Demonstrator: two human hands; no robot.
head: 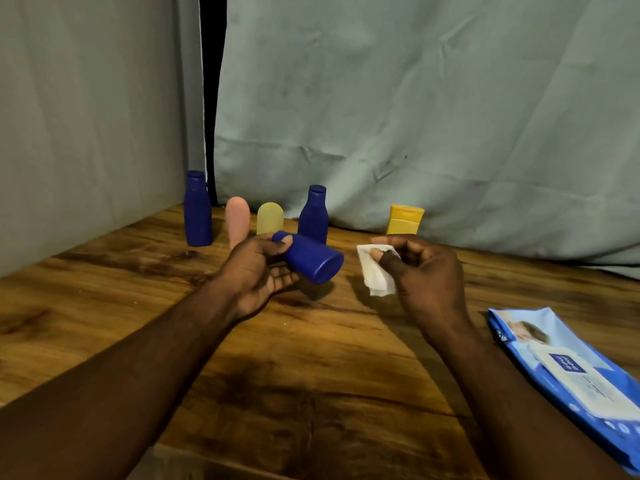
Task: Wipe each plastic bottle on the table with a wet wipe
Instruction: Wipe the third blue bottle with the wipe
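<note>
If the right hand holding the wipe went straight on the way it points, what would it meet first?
Probably the base of the blue bottle that the left hand holds tilted; the wipe in the right hand faces it, though depth is unclear.

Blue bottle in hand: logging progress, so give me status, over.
Left hand holds blue bottle tilted, off the table. Right hand pinches wet wipe, not touching the bottle. Nothing between them.
</note>
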